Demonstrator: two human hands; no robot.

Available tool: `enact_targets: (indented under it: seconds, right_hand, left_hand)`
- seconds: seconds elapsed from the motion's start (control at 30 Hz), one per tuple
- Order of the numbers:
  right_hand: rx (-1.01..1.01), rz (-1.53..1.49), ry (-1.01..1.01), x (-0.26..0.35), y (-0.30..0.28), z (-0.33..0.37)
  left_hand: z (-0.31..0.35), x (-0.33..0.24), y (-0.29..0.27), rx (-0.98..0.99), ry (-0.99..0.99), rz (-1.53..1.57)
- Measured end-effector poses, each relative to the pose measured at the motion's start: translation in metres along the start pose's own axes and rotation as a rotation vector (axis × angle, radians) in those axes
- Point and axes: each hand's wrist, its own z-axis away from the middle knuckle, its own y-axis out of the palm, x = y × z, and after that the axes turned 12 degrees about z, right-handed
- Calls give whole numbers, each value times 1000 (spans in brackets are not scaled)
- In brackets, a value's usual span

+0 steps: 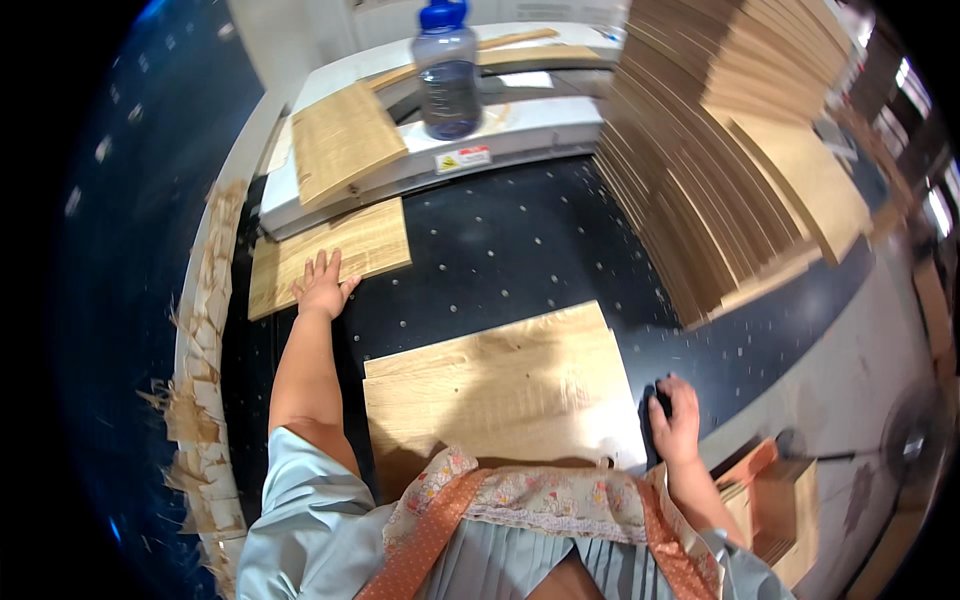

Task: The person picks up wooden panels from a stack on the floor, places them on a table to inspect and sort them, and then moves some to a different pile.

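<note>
The left hand (321,292) lies spread on a wood-grain board (365,235) on the black table (500,230), apparently steadying or sliding it; shifting it calls for even pressure. The right hand (680,418) curls at a dark object (656,394), grip unclear.

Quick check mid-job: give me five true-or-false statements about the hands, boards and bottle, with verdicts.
1. The left hand lies with its fingers spread on a wood-grain board. True.
2. A tall stack of boards stands to the right of the bottle in this view. True.
3. The right hand rests on top of that stack. False: the right hand is at a small dark object, right of the nearest board.
4. The bottle lies on its side. False: the bottle stands upright on the white ledge.
5. The bottle's cap is blue. True.
</note>
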Motion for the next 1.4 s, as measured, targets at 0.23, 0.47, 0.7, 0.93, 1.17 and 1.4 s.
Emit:
enact_targets:
  seconds: [0.23,0.47,0.7,0.93,1.17,1.4]
  right_hand:
    - [216,-214,-42,0,-16,2]
    - [507,-339,-198,2,-43,14]
    - [498,-310,-203,7,-40,7]
    - [302,-200,-172,20,-25,2]
    - [210,-139,-232,19,-16,7]
    - [181,-199,-212,18,-14,10]
  left_hand:
    - [81,-47,-6,116,544,346]
    - [217,-12,13,-45,327,450]
    - [260,5,42,30,300,640]
    - [234,-2,45,-51,299,601]
    - [221,-6,43,-217,416,485]
    - [215,-14,27,-156,341,404]
